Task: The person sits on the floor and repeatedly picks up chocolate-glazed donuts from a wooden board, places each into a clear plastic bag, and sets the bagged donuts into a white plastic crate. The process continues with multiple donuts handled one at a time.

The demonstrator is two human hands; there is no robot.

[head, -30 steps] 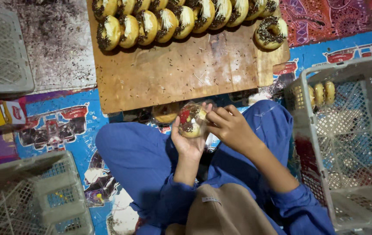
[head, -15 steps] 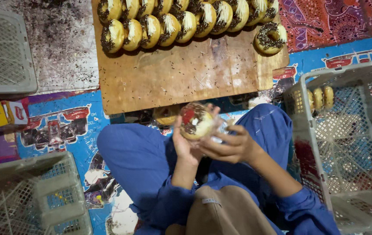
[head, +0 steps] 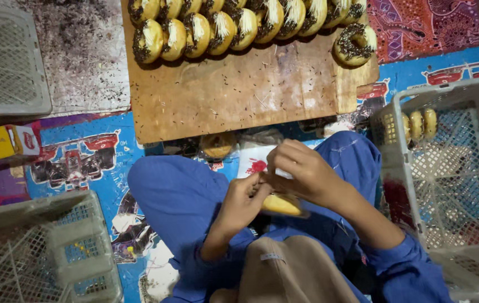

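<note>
Single head-worn view, looking steeply down, close over lap, wooden board (head: 239,95) beyond

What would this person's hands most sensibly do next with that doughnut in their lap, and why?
Probably finish closing the clear wrapper around the doughnut. The left hand cups it from below while the right hand pinches the plastic above it, so the wrapping looks half done. The white crate at their right already holds a few doughnuts.

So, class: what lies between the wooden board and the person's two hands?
In the head view, a doughnut and clear wrappers lie between the wooden board and the hands.
</note>
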